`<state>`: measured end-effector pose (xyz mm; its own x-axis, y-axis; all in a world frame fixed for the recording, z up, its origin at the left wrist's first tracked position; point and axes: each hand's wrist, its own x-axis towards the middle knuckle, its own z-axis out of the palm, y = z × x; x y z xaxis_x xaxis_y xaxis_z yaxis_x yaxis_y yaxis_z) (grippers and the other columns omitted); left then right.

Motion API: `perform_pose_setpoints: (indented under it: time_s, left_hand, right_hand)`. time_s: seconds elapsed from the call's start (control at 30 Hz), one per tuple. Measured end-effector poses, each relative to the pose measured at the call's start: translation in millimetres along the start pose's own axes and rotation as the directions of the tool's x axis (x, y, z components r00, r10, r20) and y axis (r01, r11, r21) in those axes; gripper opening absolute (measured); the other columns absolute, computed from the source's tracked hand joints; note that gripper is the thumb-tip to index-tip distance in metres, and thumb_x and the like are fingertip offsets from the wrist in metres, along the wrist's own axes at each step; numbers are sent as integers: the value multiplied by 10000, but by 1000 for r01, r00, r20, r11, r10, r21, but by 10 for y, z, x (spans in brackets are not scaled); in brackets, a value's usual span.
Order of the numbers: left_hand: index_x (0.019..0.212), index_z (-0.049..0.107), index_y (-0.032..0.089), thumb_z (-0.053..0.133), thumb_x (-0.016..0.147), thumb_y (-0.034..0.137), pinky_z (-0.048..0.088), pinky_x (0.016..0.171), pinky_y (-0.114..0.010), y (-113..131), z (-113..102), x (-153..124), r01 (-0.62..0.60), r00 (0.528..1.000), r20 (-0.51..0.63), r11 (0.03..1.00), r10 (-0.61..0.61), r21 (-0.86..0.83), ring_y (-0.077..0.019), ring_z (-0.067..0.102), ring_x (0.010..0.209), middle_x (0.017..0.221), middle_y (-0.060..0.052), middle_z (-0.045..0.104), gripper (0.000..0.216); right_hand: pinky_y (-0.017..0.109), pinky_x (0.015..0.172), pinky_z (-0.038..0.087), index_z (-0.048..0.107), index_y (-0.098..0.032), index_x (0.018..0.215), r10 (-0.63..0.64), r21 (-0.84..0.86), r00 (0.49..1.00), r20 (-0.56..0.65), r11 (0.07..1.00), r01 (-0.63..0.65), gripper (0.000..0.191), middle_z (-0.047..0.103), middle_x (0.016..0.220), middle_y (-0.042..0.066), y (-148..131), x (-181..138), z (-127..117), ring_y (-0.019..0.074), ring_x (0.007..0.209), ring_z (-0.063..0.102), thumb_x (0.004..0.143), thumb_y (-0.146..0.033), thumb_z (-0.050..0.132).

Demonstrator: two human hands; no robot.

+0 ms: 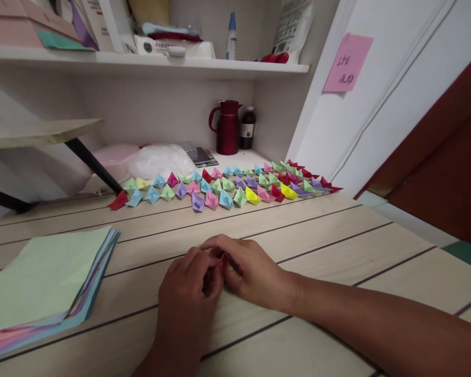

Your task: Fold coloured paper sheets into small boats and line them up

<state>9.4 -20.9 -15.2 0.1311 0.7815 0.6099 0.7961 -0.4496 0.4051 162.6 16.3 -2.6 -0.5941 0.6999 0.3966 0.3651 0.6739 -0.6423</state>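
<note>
Both hands meet over the middle of the striped wooden table (325, 238). Between their fingertips is a small piece of red folded paper (223, 258), mostly hidden by the fingers. My left hand (190, 285) pinches it from the left, thumb and fingers curled. From the right, my right hand (253, 269) closes on the same paper, its fingers bent over the top. How the paper is folded cannot be made out. Beyond the hands stand rows of small folded paper boats (226, 199) in many colours.
A stack of coloured paper sheets (51, 267) lies at the left, pale green on top. Behind the boats are a clear plastic bag (163, 161), a dark red jug (228, 128) and a dark bottle (247, 129). A white shelf (141, 60) overhangs the back; a pink note (348, 63) is on the side wall.
</note>
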Motion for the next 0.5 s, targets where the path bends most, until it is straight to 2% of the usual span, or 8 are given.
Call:
perform_pose_setpoints:
  time_s: [0.1, 0.2, 0.3, 0.37, 0.5]
  left_hand:
    - [735, 565, 208, 519, 835, 149, 421, 668, -302, -10, 6, 0, -38, 999, -1, 999, 38, 16, -165, 571, 712, 730, 0, 604, 125]
    - [737, 559, 213, 509, 841, 143, 411, 668, -305, -16, 9, 34, -20, 999, 52, 999, 18, 35, -165, 570, 700, 710, 9, 596, 136]
    - [770, 558, 218, 517, 833, 149, 396, 641, -302, -8, 9, 77, 68, 981, 177, 996, -75, 49, -173, 581, 717, 749, 4, 610, 103]
    - [807, 554, 218, 540, 823, 178, 386, 616, -299, 0, 6, 96, 168, 951, 250, 983, -181, 70, -185, 590, 735, 786, -8, 621, 46]
    - [802, 524, 215, 576, 800, 232, 369, 597, -300, -8, 2, 104, 293, 904, 294, 951, -310, 102, -212, 596, 770, 788, -25, 621, 54]
  right_hand:
    - [230, 788, 453, 518, -216, 1148, -7, 12, 998, -58, 1000, 8, 516, 638, 1038, 22, 25, 15, 17, 142, 935, 594, 700, 29, 445]
    - [222, 724, 446, 545, -207, 989, 14, 14, 995, -102, 1000, -13, 381, 606, 949, 19, 53, 33, 8, 138, 865, 573, 702, 30, 463]
    - [210, 639, 413, 532, -204, 872, 27, 16, 993, -112, 1000, -25, 295, 573, 874, 6, 74, 46, -23, 125, 769, 534, 701, 33, 489]
    - [213, 633, 401, 533, -202, 850, 29, 13, 993, -112, 1000, -28, 281, 570, 864, 6, 81, 52, -44, 126, 771, 522, 700, 35, 508]
    - [215, 644, 405, 546, -199, 848, 41, 11, 996, -80, 999, -40, 273, 571, 888, 9, 94, 51, -69, 124, 783, 523, 703, 31, 530]
